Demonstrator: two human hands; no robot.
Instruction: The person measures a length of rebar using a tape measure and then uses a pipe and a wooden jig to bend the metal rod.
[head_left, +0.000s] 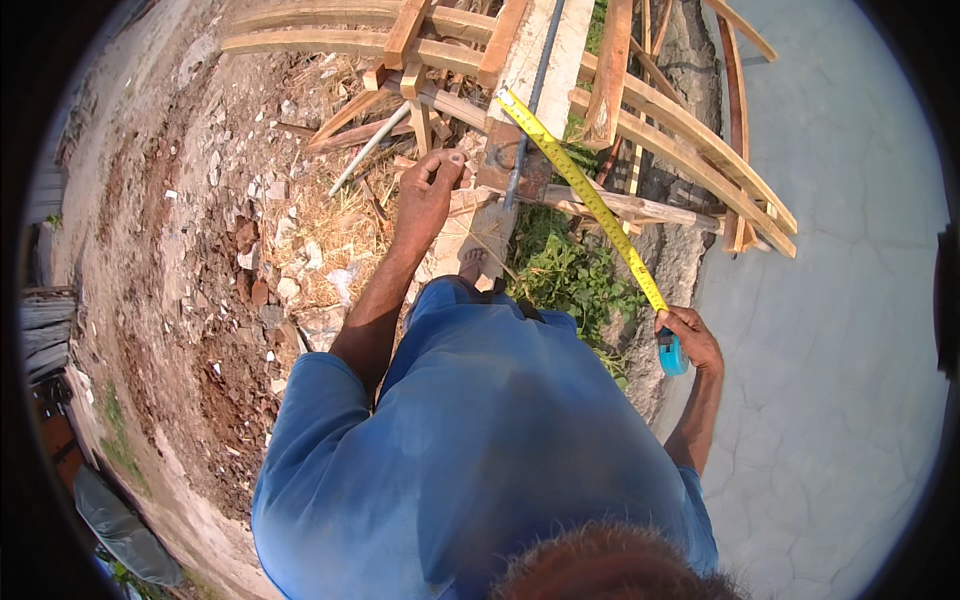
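Right hand [692, 338] is gripping the blue tape measure [672, 355] out beyond the worktop's [570, 55] near-right corner, yellow blade [592, 197] crossing above the steel rod [539, 85]! Left hand [428, 190] is curling near the near-left corner; whether it's holding anything, I can't tell.

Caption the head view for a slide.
Right hand holding a blue tape measure, yellow blade extended over a dark rod, left hand with curled fingers.
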